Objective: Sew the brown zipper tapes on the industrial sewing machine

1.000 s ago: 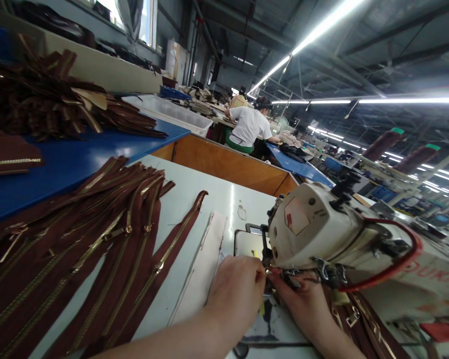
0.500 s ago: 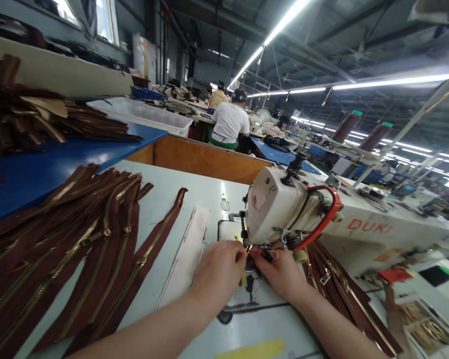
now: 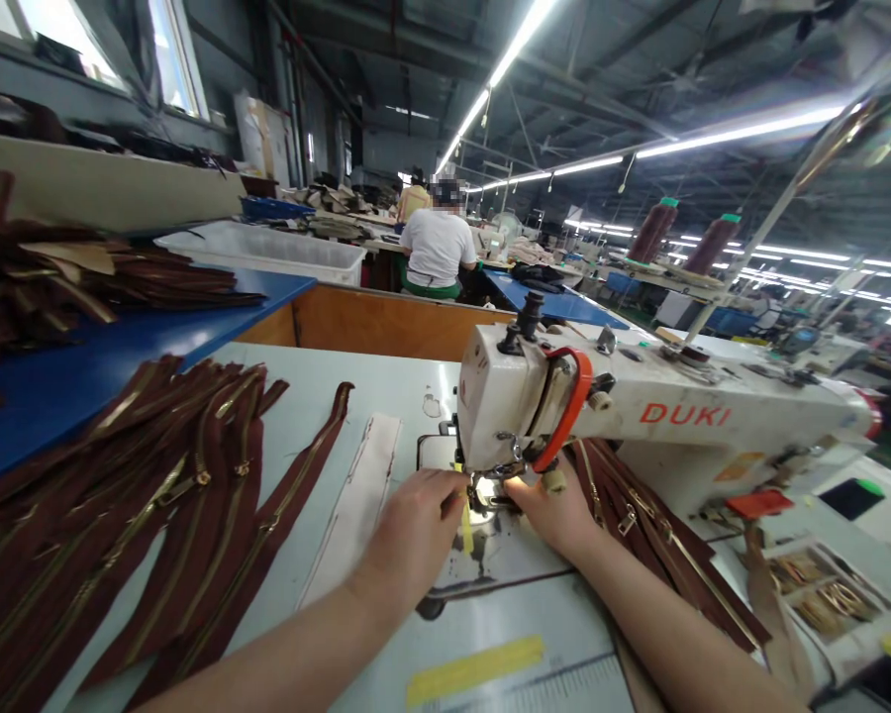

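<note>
At the sewing machine point(image 3: 609, 396), both hands are close to the lit presser foot point(image 3: 490, 491). My left hand point(image 3: 420, 530) is to the left of it, thumb and fingers pinched together; whatever is between them is too small to make out. My right hand point(image 3: 560, 510) reaches under the machine head from the right, its fingers drawn together and partly hidden. I cannot make out what it holds. Brown zippers point(image 3: 223, 485) with gold teeth lie in a pile left of my hands. More brown zippers point(image 3: 653, 505) lie under the machine arm.
A pale strip point(image 3: 360, 495) lies between the left zippers and the machine. Yellow tape point(image 3: 475, 673) is stuck to the table near a ruler scale. At right is a tray of gold metal parts point(image 3: 824, 584). A person in a white shirt point(image 3: 438, 248) sits ahead.
The view has shifted, so the machine appears further left and more level. My right fingers have moved slightly back under the head, and the presser foot area shows more clearly.
</note>
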### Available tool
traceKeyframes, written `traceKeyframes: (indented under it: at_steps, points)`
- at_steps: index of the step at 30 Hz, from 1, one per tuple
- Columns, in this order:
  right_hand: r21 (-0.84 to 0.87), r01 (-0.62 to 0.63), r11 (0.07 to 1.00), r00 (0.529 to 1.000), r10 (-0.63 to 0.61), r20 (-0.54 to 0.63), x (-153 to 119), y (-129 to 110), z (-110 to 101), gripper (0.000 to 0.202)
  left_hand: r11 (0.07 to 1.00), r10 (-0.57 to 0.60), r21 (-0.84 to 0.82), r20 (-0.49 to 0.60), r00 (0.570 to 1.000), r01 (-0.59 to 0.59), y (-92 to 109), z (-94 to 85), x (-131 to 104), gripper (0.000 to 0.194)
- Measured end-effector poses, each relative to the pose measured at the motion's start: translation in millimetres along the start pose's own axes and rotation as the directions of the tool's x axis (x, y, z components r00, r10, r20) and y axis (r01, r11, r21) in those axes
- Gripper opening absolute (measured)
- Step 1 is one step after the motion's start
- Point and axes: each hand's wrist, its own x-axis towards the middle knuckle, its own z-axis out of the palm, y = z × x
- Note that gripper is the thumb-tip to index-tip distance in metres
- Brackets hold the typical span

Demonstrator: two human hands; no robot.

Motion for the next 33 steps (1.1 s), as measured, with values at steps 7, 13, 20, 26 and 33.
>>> traceKeyframes:
  at_steps: [7,13,20,26,33]
  points:
    - [0.419,-0.274,0.866,0.949,0.315,-0.029,15,7,-12,0.008,0.993,0.105,0.065,-0.029,0.994,-0.102,0,-3.2,-1,0.013]
    - [0.713,-0.391,0.582,0.884,0.453,0.115,24,16,-11,0.011,0.976,-0.007,0.214,0.139,0.99,-0.023,8,-9.3,1,0.016]
    - [0.823,-0.402,0.402,0.851,0.496,0.173,26,16,-10,0.007,0.948,-0.036,0.311,0.305,0.952,-0.063,25,-21.3,8,0.02]
    - [0.806,-0.334,0.489,0.891,0.442,0.101,20,3,-9,0.011,0.907,-0.076,0.416,0.326,0.942,-0.07,34,-57.6,-10,0.018]
    - [0.681,-0.31,0.663,0.918,0.395,0.034,6,-9,-28,0.027,0.774,-0.252,0.632,0.24,0.937,0.046,7,-82.9,-59,0.035]
